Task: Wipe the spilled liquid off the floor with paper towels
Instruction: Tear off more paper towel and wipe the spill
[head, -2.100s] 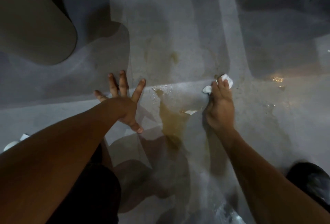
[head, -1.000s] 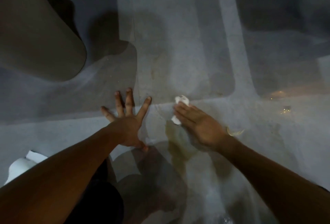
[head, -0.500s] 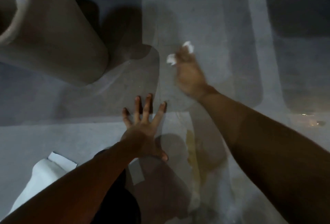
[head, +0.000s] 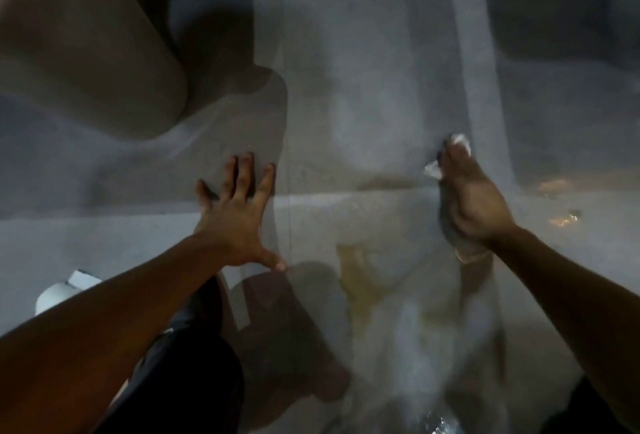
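Gripping half-hidden paper towel, right hand

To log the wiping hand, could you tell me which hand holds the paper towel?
The right hand grips the towel; the left hand lies spread, holding nothing.

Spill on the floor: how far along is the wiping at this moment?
Midway. Done: the floor ahead looks dull and dry. In hand: the right hand holds a wadded paper towel against the floor while the left hand braces flat. Left: the brownish puddle near the person and glinting wet patches at right.
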Tool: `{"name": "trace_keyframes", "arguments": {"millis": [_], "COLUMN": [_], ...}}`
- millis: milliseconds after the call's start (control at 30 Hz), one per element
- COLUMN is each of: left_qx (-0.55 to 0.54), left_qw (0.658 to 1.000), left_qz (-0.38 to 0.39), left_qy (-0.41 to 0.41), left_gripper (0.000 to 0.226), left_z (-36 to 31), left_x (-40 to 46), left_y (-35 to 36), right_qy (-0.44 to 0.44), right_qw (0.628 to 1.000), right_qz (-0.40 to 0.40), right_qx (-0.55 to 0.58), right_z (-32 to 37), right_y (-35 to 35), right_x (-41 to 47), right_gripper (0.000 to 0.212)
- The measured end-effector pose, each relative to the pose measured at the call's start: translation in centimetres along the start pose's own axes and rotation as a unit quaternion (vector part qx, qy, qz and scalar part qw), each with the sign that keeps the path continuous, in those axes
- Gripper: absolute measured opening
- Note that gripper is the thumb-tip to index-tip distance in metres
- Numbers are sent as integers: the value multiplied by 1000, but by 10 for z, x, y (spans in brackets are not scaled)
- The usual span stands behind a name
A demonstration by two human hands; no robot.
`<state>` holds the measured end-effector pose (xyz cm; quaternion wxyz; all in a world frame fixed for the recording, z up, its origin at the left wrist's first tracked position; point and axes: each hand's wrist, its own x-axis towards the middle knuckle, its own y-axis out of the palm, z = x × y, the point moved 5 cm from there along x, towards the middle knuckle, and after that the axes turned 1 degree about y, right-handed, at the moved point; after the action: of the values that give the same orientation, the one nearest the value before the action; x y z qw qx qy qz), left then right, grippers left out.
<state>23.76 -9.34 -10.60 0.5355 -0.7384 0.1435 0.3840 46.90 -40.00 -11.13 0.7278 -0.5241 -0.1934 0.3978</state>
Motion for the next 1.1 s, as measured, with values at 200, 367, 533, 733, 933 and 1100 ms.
{"name": "trace_keyframes", "arguments": {"millis": [200,367,533,733,933,1100], "left_qx": [11,-2,-15,-12,-2,-4], "left_qw": [1000,1000,999,999,998,998], "left_qz": [-1,13,21,28,37,38], "left_qy": [1,-18,-32,-41,-53,-54], "left_gripper": [170,168,168,168,168,168], "left_z": [-3,-6,-8,-9,-11,-11], "left_x": [-4,-7,-10,-9,-9,-10], "left_y": [-2,-3,-2,-2,-3,-3], "right_qy": [83,-183,-278,26,144,176], "right_qw": [990,979,949,999,986,978], "right_qz": [-73,84,103,20,-59,111], "right_qx": [90,-14,-106,16,55,0], "right_z": [110,191,103,56,94,67], "right_y": [53,101,74,40,29,-1], "right_x": [44,-70,-142,-77,-76,-68], "right_gripper": [55,73,69,61,51,69]}}
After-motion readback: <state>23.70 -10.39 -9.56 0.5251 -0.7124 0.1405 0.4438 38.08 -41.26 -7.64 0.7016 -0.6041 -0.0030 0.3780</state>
